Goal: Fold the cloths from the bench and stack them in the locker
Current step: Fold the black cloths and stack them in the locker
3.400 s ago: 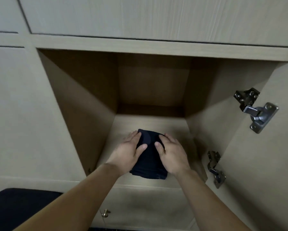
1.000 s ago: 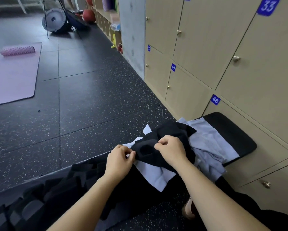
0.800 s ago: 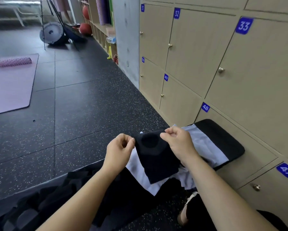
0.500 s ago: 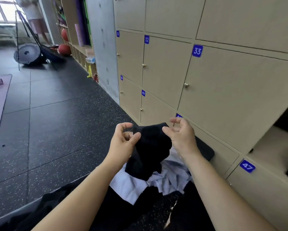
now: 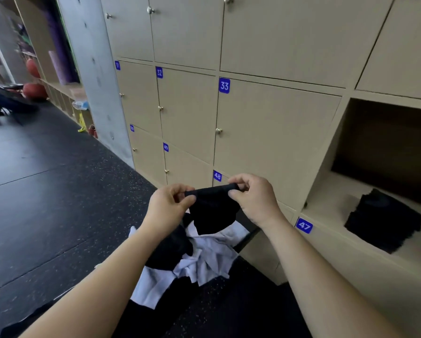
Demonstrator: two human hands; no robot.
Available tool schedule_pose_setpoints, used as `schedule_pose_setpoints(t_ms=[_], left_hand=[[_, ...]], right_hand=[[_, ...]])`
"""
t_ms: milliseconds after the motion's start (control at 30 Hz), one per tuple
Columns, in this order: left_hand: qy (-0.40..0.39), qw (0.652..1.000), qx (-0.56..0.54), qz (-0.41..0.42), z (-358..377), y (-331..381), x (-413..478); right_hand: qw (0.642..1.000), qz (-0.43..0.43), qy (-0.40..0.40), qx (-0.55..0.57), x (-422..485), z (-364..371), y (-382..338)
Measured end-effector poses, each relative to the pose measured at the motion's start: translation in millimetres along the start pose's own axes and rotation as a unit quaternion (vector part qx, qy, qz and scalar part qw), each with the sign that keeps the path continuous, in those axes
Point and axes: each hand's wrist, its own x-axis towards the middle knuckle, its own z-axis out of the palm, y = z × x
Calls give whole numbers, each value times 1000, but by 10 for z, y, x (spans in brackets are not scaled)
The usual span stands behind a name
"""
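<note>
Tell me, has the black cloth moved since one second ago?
Yes, upward: the black cloth lay on the pale cloths; now the left hand and right hand hold it above them.

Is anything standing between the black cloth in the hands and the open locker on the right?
Nothing visible does. The left hand and right hand pinch the cloth at its top; the locker stands open. A folded stack lies on its floor, with room above.

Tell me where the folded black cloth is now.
In the head view, the folded black cloth lies at the right, on the floor of the open beige locker, right of the blue 47 label.
</note>
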Motion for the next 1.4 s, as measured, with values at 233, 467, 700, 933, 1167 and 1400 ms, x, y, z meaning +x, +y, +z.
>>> schedule_pose_setpoints(t_ms=[233, 467, 700, 933, 1167, 1400], left_hand=[[-37, 997, -71, -19, 361, 273, 27], [-61, 978, -188, -65, 797, 513, 50], [-41, 995, -90, 13, 1156, 689, 7], [-195, 976, -53, 87, 1414, 851, -7], [-327, 920, -206, -70, 1544, 864, 8], [-318, 876, -333, -142, 2032, 993, -151]], right_hand=[[998, -6, 59, -33, -47, -278, 112], [997, 22, 68, -9, -141, -593, 238], [997, 48, 59, 18, -274, -915, 450], [993, 100, -52, -26, -328, -1199, 529], [988, 89, 126, -28, -414, -1482, 708], [966, 102, 235, 47, -540, -1716, 872]])
